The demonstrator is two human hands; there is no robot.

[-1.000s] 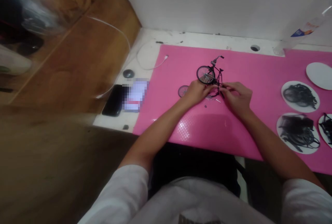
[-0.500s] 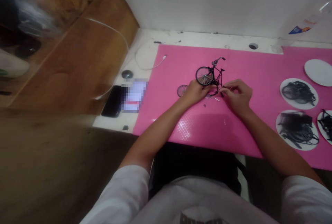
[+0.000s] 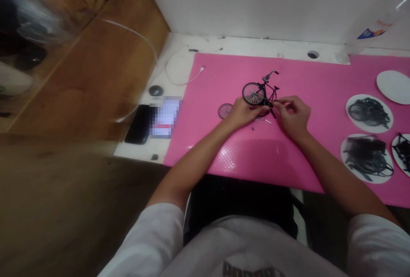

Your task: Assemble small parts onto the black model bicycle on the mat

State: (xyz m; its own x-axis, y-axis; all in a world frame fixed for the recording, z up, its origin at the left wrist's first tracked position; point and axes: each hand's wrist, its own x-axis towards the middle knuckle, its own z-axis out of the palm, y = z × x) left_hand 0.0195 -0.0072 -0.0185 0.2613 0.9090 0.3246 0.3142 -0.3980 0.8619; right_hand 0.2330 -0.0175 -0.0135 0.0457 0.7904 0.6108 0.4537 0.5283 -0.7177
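Note:
A black model bicycle (image 3: 265,91) stands tilted over the mat, with its front wheel and handlebar fitted and no rear wheel on it. My left hand (image 3: 242,113) is closed around its lower frame. At the rear of the frame, below the saddle, my right hand (image 3: 294,114) pinches with thumb and forefinger; what sits between those fingertips is too small to make out. A loose spoked wheel (image 3: 225,110) lies beside my left hand, partly covered by it. Below the bicycle are a thin silvery pin (image 3: 268,121) and a tiny dark piece (image 3: 253,129).
On the right of the pink mat (image 3: 253,161) are a plate of black parts (image 3: 349,126), a second parts plate (image 3: 344,162) and a bare white plate (image 3: 397,86). A dark phone (image 3: 137,125), a round dark object (image 3: 156,91) and a white cable (image 3: 184,83) lie left.
My right fingertips have moved up and left, from just beside the bicycle to touching its rear frame. The left hand keeps its hold, and the bicycle stays almost in place.

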